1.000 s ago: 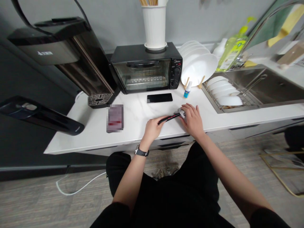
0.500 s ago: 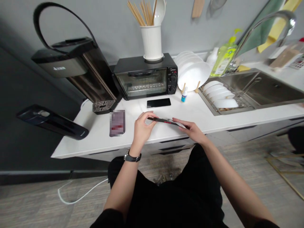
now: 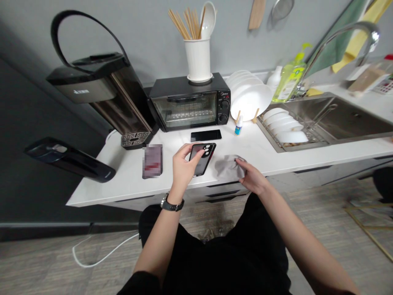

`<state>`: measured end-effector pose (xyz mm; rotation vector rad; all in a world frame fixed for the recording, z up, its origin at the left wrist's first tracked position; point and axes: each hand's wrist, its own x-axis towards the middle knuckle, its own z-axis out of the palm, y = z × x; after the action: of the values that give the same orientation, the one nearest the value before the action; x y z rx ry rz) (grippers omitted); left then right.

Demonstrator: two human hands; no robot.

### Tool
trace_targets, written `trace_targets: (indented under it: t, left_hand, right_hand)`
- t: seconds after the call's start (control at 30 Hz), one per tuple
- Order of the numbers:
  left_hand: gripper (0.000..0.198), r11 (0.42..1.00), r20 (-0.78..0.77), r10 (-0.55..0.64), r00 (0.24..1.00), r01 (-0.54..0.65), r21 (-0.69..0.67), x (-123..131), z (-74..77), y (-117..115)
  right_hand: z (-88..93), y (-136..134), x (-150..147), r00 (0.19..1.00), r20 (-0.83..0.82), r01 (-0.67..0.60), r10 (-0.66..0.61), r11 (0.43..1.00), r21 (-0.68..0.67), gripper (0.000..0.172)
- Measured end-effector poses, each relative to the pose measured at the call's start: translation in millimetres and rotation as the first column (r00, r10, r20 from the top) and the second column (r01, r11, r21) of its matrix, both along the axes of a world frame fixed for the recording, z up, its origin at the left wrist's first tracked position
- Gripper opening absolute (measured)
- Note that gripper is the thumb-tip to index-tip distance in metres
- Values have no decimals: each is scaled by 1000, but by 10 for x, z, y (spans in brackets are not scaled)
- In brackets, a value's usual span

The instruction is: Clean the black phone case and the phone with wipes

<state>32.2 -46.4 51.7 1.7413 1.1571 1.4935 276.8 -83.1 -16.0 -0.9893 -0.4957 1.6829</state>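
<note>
Left hand: left hand (image 3: 183, 167) raised over the counter (image 3: 123, 180), fingers (image 3: 196, 153) clamped round a phone.
Phone: phone (image 3: 202, 158) back side up, camera lenses showing, tilted, held just above the counter near its front edge.
Right hand: right hand (image 3: 251, 177) low at the counter edge, fingers pinched on a grey cloth.
Cloth: grey cloth (image 3: 227, 166) crumpled on the counter, just right of the phone.
Behind: second phone (image 3: 205, 135) lying flat, dark, in front of the toaster oven (image 3: 190, 104); small bottle (image 3: 238, 125) upright to its right.
Far right: sink (image 3: 346, 119).
</note>
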Motion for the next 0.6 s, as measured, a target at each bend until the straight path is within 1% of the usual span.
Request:
trace_targets:
  t: [0.1,0.23,0.3,0.37,0.47,0.53,0.6]
  left_hand:
    - [14,999,-14,-3,1000,3,38,24,-55,24]
    - [13,997,-8,3,1000,-2,76,41,-66,28]
    - [14,997,-20,-29,999,30,72,47,-87,26]
    - [17,996,-52,-82,995,84,34,48,-132,24]
    - [22,986,-67,-150,986,145,-81,46,-212,15]
    - [25,973,-18,-175,984,170,-157,49,-234,3]
    - [29,955,55,-204,977,211,-208,58,-214,-10]
  right_hand:
    - [28,3,-36,999,-1,41,-41,999,-33,20]
    - [11,17,-76,998,55,-14,10,996,86,31]
    - [-5,22,-95,998,66,-16,8,993,113,30]
    - [-8,21,-120,998,55,11,-17,995,99,28]
    - [39,1,-169,999,14,50,-51,997,54,30]
    - [100,-25,-203,998,-16,64,-63,997,36,32]
    - [158,-53,-233,997,-35,67,-66,997,36,33]
